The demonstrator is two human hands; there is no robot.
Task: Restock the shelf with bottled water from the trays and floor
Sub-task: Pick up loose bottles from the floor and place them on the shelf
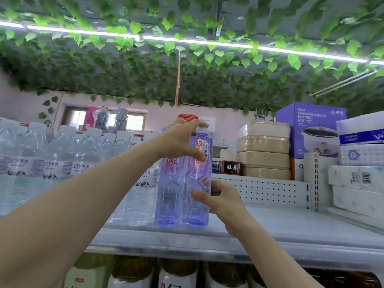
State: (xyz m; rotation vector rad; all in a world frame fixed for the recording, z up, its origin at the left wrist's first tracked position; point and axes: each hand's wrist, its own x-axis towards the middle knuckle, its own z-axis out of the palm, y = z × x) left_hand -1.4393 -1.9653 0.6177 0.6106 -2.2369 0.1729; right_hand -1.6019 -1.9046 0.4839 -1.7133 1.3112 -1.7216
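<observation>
Nearest us, both bare forearms reach up and forward. The left crosses from the lower left corner and the right rises from the bottom edge. Under the front lip of the shelf (291, 231) sit white containers with dark tops (178, 273). They are cut off by the frame, and we cannot read their labels.

Our right hand (224, 202) is low, its fingers curled round the lower body of the right one of the pair of blue bottles (168, 194). Our left hand (178, 140) is high, arched like a claw over both bottles. Its fingers hook over the caps and its thumb presses the right bottle's label, so it grips the pair at the top. It hides the left bottle's cap and much of both labels.

The pair stands upright on the shelf near its front edge, the two touching each other, just beside the rows of clear water bottles (62, 146) on the left. To the right the shelf lies bare as far as the tissue packs (361, 154), with the pegboard panel (259, 190) behind.

Beyond are stacked beige boxes (264, 150) and a hot pot carton (311, 129). A red ribbed top (187, 117) peeks out behind our left hand, and we cannot tell what it is. Leaves (187, 75) cover the ceiling.
</observation>
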